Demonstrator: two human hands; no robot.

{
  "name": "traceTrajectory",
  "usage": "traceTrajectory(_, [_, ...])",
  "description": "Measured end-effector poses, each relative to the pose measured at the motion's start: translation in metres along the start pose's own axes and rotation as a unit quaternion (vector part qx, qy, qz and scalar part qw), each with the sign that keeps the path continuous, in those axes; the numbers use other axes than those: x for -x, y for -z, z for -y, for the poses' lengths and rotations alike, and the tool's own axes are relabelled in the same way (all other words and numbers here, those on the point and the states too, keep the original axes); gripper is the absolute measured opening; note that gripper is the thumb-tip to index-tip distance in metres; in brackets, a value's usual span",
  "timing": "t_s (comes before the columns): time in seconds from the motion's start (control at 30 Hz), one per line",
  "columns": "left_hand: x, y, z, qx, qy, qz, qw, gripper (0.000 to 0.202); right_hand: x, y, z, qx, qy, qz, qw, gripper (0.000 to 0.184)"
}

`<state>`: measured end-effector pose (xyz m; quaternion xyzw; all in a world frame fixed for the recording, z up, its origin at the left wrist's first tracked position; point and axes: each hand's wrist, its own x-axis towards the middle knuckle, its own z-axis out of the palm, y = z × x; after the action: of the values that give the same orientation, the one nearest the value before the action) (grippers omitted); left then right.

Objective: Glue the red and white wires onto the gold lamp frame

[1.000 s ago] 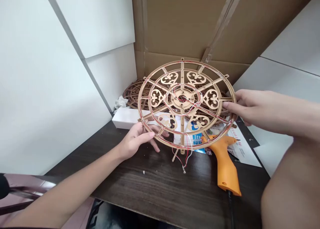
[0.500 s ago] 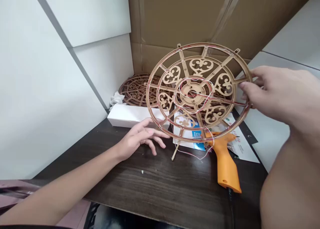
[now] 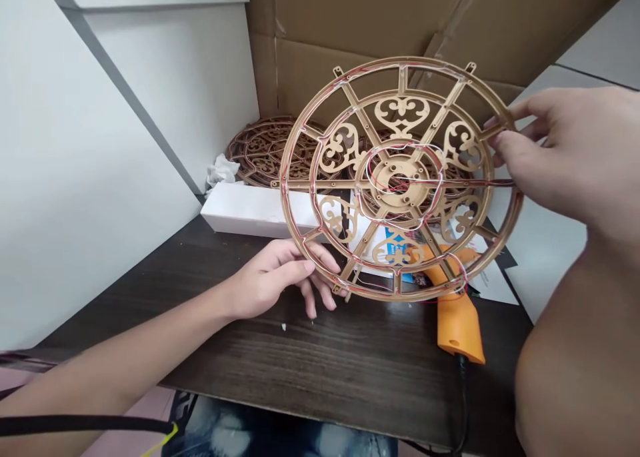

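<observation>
A round gold lattice frame (image 3: pixel 384 197) with scrollwork hearts stands tilted up in front of me. Thin red and white wires (image 3: pixel 442 177) run along its grooves and loop around the hub. My right hand (image 3: pixel 555 150) pinches its right rim, thumb in front and fingers behind. At the lower left rim is my left hand (image 3: pixel 273 277), its thumb against the edge and its loosely curled fingers behind. Beneath the frame's lower right lies an orange glue gun (image 3: pixel 460 327) with a black cord, its front part partly hidden by the lattice.
More lattice frames (image 3: pixel 270 154) lie at the back, behind a long white box (image 3: pixel 250 212) and crumpled white tissue (image 3: pixel 223 170). Printed sheets (image 3: pixel 495 284) rest under the glue gun. Cardboard (image 3: pixel 310 17) and white panels (image 3: pixel 165 64) enclose the dark wooden table (image 3: pixel 350 370).
The frame has come closer and turned, facing me more squarely. My left thumb now meets its lower left rim. My right hand still holds the right side. The view has shifted slightly.
</observation>
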<state>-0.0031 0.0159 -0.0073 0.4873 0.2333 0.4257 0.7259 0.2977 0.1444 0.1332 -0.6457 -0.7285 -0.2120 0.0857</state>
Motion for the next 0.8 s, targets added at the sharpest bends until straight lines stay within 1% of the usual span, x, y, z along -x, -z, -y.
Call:
traceTrajectory(0.13, [-0.001,0.001,0.001,-0.020,0.009,-0.014,1.000,0.022,-0.001,-0.004,-0.003,-0.003,0.018,-0.014,1.000,0.053])
traceTrajectory(0.23, [-0.001,0.001,-0.002,-0.031,0.014,0.006,0.999,0.022,-0.001,-0.004,-0.002,-0.007,0.034,-0.012,0.999,0.050])
traceTrajectory(0.33, [0.000,0.001,-0.005,-0.004,0.024,0.039,0.999,0.022,0.003,0.007,0.008,-0.025,0.052,0.009,0.998,0.044])
traceTrajectory(0.4, [0.003,0.003,-0.008,0.030,0.024,0.042,0.998,0.022,0.008,0.019,0.020,-0.052,0.070,0.004,0.996,0.040])
traceTrajectory(0.43, [0.005,0.005,-0.009,0.032,0.025,0.049,0.998,0.026,0.011,0.024,0.026,-0.076,0.077,-0.014,0.994,0.036])
traceTrajectory(0.5, [0.008,0.010,-0.011,0.011,0.047,0.063,0.997,0.026,0.016,0.032,0.035,-0.141,0.108,-0.054,0.982,0.031])
traceTrajectory(0.57, [0.011,0.017,-0.011,-0.023,0.061,0.047,0.997,0.024,0.021,0.036,0.038,-0.204,0.151,-0.096,0.963,0.032])
traceTrajectory(0.63, [0.011,0.023,-0.011,-0.021,0.051,0.027,0.998,0.022,0.025,0.038,0.036,-0.230,0.173,-0.149,0.946,0.036])
traceTrajectory(0.7, [0.010,0.028,-0.010,-0.024,0.012,0.005,1.000,0.026,0.031,0.042,0.030,-0.216,0.162,-0.187,0.945,0.035])
traceTrajectory(0.73, [0.008,0.029,-0.010,-0.024,-0.008,-0.008,1.000,0.027,0.035,0.045,0.027,-0.209,0.147,-0.199,0.946,0.032])
traceTrajectory(0.8, [0.005,0.030,-0.010,-0.025,-0.044,-0.043,0.998,0.025,0.042,0.051,0.022,-0.208,0.117,-0.197,0.951,0.027])
